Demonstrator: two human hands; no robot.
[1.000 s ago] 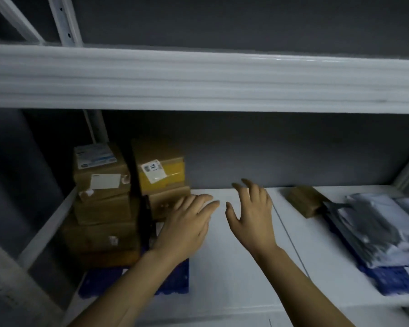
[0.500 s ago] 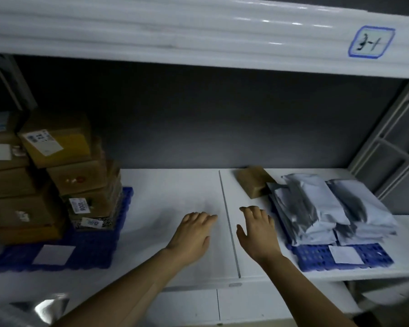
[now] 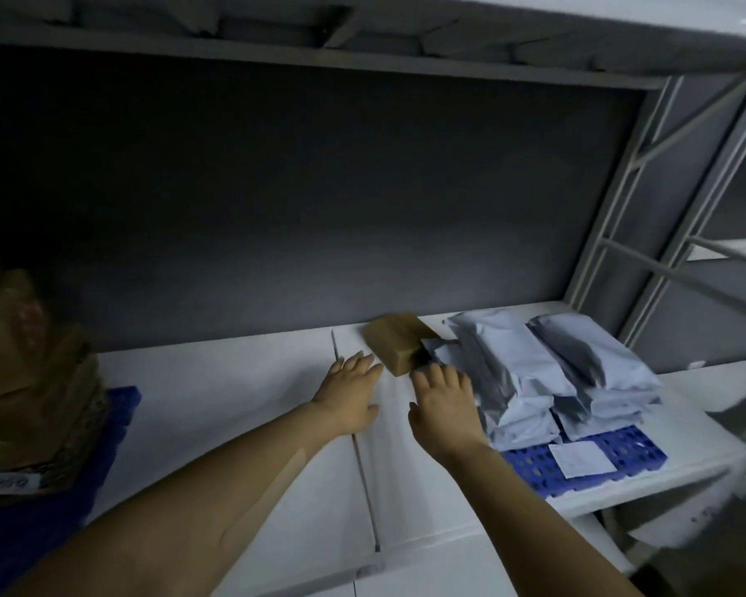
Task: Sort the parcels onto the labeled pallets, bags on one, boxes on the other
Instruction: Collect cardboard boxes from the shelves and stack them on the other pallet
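Dim shelving bay, dark grey back wall behind a white shelf deck. The upper shelf runs across the top and the grey rack frame with diagonal braces stands at right.

Stack of cardboard boxes at far left, blurred and partly cut off by the frame edge, sitting on a blue pallet.

Pile of grey poly bags at right, several layers deep in two rows, on a second blue pallet.

Both forearms reach in from the bottom toward the middle of the deck.

Left hand: palm down, fingers straight and together, holding nothing, low over the deck at the panel seam. Fingertips are just short of the small brown box.

Right hand: palm down, fingers extended and slightly spread, gripping nothing. Fingertips sit at the box's near corner, right beside the edge of the bag pile. Contact with either can't be told.

The small brown box lies off both pallets, at the back of the deck against the wall, with its right end touching or tucked under the nearest bag.

White paper label lies flat on the front of the right pallet, text unreadable.
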